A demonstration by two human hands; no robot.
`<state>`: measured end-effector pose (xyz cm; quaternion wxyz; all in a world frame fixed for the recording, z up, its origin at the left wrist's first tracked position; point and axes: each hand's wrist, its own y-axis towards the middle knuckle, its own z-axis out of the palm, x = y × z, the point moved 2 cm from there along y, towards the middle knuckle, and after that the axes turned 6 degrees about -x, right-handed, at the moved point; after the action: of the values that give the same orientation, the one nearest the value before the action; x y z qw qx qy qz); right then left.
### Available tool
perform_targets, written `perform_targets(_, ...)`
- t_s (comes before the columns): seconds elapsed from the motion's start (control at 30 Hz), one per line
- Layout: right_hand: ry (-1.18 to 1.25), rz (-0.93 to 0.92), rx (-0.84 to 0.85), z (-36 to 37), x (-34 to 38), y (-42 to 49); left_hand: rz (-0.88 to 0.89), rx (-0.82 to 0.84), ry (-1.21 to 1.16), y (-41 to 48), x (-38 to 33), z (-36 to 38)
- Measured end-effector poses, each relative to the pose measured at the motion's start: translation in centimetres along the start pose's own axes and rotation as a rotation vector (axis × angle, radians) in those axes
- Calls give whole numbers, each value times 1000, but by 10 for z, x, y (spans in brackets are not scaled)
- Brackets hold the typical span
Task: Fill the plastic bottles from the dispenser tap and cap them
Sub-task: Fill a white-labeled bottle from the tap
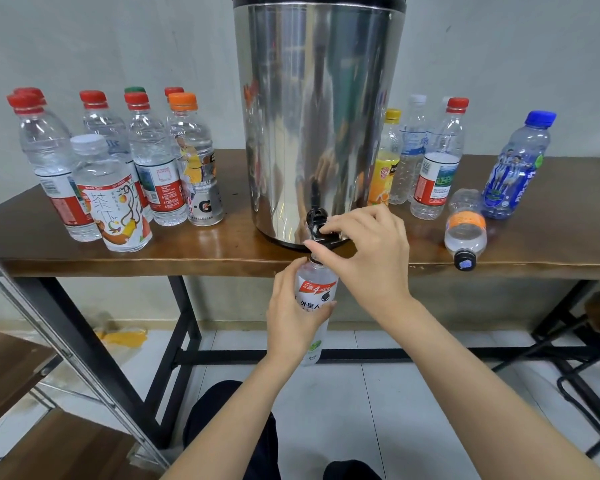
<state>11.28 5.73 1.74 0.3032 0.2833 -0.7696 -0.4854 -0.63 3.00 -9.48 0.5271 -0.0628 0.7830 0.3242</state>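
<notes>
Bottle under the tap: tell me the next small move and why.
Probably work the tap with the right hand to let water run. The left hand grips the bottle upright with its neck just below the tap, and the right hand's fingers pinch the tap. Whether water flows cannot be told, so hold the bottle steady.

Wooden table (222, 252), pale wall (118, 46), perhaps tiled floor (361, 410)

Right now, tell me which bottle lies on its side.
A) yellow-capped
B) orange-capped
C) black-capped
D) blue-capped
C: the black-capped bottle lies flat on the table to the right of the dispenser, its cap at the front edge, while the other three stand upright.
</notes>
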Motion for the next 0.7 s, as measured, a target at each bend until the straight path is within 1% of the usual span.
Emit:
perform_targets(0.13, 160, 84, 128, -7, -14, 4, 21, -3, -5, 0, 1, 1)
perform_targets(0.33, 580, 283, 366, -9, -42, 14, 8, 2, -21, 0, 2, 1)
perform_targets(0.4, 625, 293, 398, -7, -47, 15, 1, 3, -27, 0, 2, 1)
perform_targets(0.5, 553, 244, 333, -2, -48, 7, 7, 5, -31, 0, 2, 3)
perform_targets(0.63, 304, 90, 69, 4, -46, -6, 9, -1, -41, -1, 1, 4)
perform_targets(0.7, 223, 56, -22, 7, -46, -10, 4, -2, -52, -2, 1, 4)
